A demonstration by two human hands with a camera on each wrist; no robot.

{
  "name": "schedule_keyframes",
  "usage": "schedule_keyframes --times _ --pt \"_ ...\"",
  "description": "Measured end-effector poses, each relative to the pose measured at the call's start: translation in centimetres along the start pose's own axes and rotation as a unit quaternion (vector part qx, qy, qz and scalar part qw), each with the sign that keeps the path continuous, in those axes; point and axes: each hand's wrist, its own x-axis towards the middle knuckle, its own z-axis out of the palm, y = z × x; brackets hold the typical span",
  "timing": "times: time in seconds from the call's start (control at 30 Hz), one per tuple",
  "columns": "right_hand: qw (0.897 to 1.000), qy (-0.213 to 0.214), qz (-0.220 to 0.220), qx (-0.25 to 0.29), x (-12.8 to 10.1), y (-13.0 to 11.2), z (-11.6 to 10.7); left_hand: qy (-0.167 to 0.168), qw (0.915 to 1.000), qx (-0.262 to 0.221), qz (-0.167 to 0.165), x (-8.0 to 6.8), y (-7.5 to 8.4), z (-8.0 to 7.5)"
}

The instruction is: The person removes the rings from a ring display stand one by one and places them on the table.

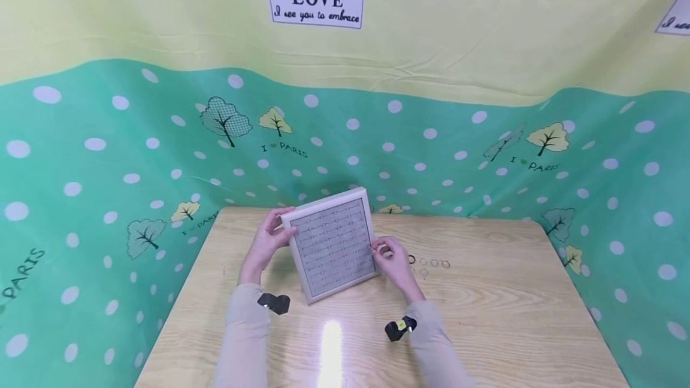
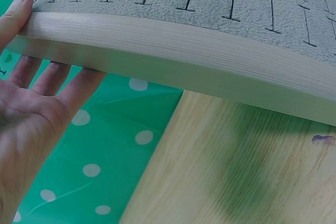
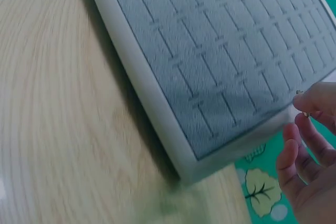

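Observation:
A ring display tray [image 1: 333,244] with a pale frame and a grey slotted pad [image 3: 210,51] is tilted up off the wooden table. My left hand [image 1: 265,243] grips its upper left corner; in the left wrist view the thumb lies on top of the frame [image 2: 173,45] and the fingers of that hand [image 2: 44,108] curl beneath. At the tray's right side, my right hand [image 1: 393,263] pinches a small gold ring [image 3: 306,114] between thumb and fingertip, close to the pad's edge. Most of that ring is hidden by the fingers of the right hand [image 3: 315,150].
Right of my right hand, several thin rings [image 1: 434,263] and a black ring [image 1: 412,260] lie on the wooden table [image 1: 501,316]. A green and yellow patterned curtain [image 1: 431,154] hangs behind and along both sides. Bright light reflects off the table's front.

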Motion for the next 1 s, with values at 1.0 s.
schedule_keyframes --times 1.0 --pt "0.995 0.043 0.057 -0.064 -2.6 7.2 -3.5 -0.001 1.0 0.004 -0.009 0.1 0.1 -0.1"
